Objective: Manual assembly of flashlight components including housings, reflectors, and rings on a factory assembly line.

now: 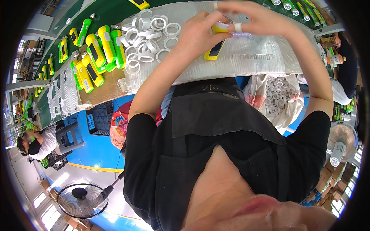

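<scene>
A yellow flashlight (214, 52) with a dark panel on its side is at the far middle of the table. My left hand (200, 34) is closed round its body, thumb lying across it. My right hand (258, 18) arches over the flashlight's wide head, thumb and fingers on either side of it; its outer fingers are slightly blurred. White bands wrap fingers of my right hand. Whether a loose ring sits on the head is hard to make out. Left of my left hand lies a heap of white plastic rings (145, 56).
Yellow and green flashlights (101, 48) lie in a group at the left, with more lights (295, 10) at the far right. A bag of white rings (278, 94) hangs below the table edge. A fan (82, 200) stands lower left, near a grey stool (69, 135).
</scene>
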Tool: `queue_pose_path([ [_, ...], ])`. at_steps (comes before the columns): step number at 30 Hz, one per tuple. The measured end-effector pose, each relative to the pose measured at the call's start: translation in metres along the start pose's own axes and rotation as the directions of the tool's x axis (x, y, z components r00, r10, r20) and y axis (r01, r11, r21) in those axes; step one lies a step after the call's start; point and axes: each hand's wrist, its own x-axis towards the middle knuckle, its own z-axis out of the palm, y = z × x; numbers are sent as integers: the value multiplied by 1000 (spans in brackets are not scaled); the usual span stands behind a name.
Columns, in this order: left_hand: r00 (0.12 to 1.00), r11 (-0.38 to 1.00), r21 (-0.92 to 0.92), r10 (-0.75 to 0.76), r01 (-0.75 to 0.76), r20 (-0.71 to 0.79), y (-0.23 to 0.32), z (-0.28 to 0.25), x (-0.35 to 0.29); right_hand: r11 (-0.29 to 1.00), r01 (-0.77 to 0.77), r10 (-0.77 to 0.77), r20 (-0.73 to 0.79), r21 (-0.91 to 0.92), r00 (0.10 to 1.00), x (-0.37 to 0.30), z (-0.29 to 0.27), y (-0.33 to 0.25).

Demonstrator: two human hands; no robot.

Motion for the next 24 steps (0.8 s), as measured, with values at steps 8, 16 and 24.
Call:
queue_pose_path([
  [8, 1000, 1000, -27, -3, 3, -4, 4, 1, 2, 1000, -7, 8, -43, 25, 999, -5, 16, 13],
  [16, 901, 800, -518, -63, 303, 430, -4, -39, -5, 969, 229, -193, -293, 94, 936, -36, -13, -13],
  [24, 879, 971, -40, -195, 235, 435, -76, -5, 47, 976, -210, 209, -531, 58, 821, 37, 51, 75],
])
